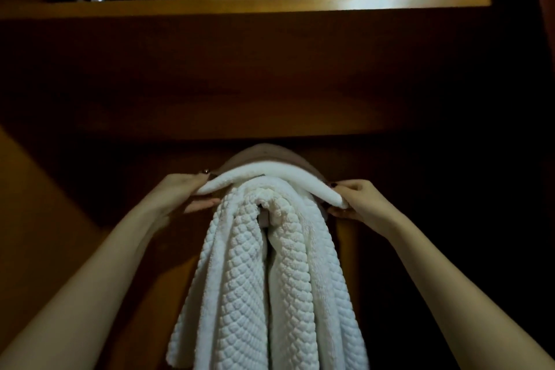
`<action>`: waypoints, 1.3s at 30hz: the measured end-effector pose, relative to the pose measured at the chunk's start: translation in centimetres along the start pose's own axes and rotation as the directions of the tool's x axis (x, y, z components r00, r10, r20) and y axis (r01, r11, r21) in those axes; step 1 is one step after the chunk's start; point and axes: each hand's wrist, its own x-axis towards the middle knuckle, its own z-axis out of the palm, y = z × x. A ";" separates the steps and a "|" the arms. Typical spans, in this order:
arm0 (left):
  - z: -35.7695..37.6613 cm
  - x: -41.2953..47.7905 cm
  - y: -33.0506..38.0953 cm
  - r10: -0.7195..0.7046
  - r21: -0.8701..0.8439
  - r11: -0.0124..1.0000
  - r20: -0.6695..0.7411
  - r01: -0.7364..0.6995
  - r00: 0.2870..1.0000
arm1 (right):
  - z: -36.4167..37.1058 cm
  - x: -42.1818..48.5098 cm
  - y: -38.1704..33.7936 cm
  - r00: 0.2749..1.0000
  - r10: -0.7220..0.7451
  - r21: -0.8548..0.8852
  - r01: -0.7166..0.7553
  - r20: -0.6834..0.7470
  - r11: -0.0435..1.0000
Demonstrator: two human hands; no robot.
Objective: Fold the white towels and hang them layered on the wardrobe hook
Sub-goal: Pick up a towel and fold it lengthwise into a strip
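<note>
Draped down the lower centre of the frame, a waffle-textured white towel hangs from the pale rounded wardrobe hook. Just above, the left hand and right hand each pinch one end of a folded smooth white towel laid across the first. Farther up, a wooden shelf crosses the upper frame.

No words or numbers can be read here. The white towels between the left hand and right hand show no label or tag.
</note>
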 end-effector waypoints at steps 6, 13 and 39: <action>2.3 -0.4 3.2 0.461 0.607 0.660 0.137 -0.442 0.877 | 1.5 -0.1 -3.9 0.918 -0.396 -0.338 0.382 0.031 0.860; 5.0 1.4 3.7 0.376 0.474 0.697 0.397 -0.538 0.837 | 4.9 1.6 -6.1 0.901 -0.289 -0.526 0.425 0.324 0.736; 4.6 0.6 1.5 0.507 0.349 0.748 0.248 -0.565 0.825 | 4.8 2.3 -3.8 0.906 -0.375 -0.463 0.422 0.195 0.779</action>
